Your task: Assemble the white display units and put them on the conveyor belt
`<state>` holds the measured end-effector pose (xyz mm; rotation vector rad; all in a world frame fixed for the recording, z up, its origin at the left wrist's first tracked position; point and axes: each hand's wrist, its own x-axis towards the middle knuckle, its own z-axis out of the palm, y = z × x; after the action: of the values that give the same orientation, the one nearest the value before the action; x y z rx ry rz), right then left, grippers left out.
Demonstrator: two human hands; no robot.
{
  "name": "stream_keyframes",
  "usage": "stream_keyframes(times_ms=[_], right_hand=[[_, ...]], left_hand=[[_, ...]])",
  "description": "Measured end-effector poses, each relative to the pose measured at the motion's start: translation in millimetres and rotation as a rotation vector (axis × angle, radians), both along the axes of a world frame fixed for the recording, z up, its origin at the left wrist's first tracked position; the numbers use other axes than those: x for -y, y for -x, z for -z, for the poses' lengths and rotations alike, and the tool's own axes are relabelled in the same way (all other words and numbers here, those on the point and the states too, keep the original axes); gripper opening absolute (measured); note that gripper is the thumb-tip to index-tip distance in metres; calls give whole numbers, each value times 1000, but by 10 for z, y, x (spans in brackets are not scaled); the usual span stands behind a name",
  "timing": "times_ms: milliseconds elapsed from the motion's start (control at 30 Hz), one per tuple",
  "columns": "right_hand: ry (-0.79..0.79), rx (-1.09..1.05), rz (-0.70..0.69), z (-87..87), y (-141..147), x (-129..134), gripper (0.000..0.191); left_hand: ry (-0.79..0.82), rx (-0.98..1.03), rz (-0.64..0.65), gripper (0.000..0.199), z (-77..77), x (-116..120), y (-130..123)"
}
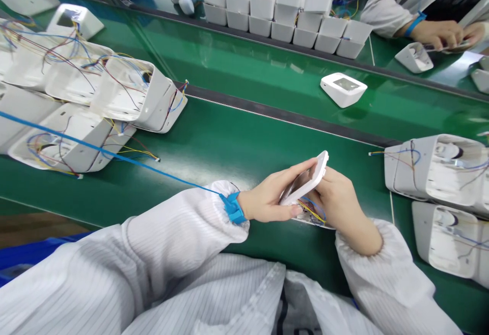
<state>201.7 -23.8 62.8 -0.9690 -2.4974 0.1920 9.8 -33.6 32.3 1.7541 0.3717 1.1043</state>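
My left hand [269,197] grips a white front panel with a dark screen [308,186], thumb along its lower edge and fingers on the screen side. The panel is tilted up above a white housing [321,226] that lies on the green bench. Yellow and blue wires [312,211] show in the gap between panel and housing. Behind the panel, my right hand [339,197] is closed with its fingers curled in toward the wires; its fingertips and whatever they hold are hidden. A blue wrist strap [234,207] circles my left wrist.
Open white housings with loose wires [126,90] are stacked at the left, and more housings [431,172] stand at the right. A finished-looking white unit [344,89] sits on the conveyor [260,75]. A blue cord [153,169] crosses from the left. Across, a co-worker's hands [439,34] are busy.
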Motion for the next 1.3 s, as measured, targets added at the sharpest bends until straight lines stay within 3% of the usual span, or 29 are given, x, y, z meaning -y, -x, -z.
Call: stream_keyframes(times_ms=[333, 467, 567, 733, 833, 900, 1000, 1067, 1167, 1300], right_hand=[[-33, 108, 42, -2, 28, 16, 17], [29, 62, 73, -38, 17, 32, 23], [112, 27, 129, -48, -82, -2, 14], [241, 75, 257, -7, -295, -106, 18], [247, -10, 271, -104, -339, -100, 18], [320, -100, 217, -239, -343, -57, 21], [592, -105, -33, -422, -335, 23, 32], [691, -78, -134, -467, -328, 57, 30], [683, -130, -123, -431, -326, 55, 15], [609, -165, -110, -348, -321, 11, 16]], left_hand=[[43, -36, 5, 85, 11, 11, 1], [137, 76, 34, 86, 8, 13, -8], [213, 117, 47, 86, -2, 22, -14], [217, 126, 15, 87, -5, 28, -20], [234, 124, 5, 87, 4, 30, -22], [230, 130, 6, 85, 9, 32, -21], [225, 138, 17, 85, 9, 37, -17], [236, 133, 14, 85, 6, 38, -15], [222, 125, 2, 85, 3, 34, -15], [181, 106, -3, 86, 14, 24, -18]])
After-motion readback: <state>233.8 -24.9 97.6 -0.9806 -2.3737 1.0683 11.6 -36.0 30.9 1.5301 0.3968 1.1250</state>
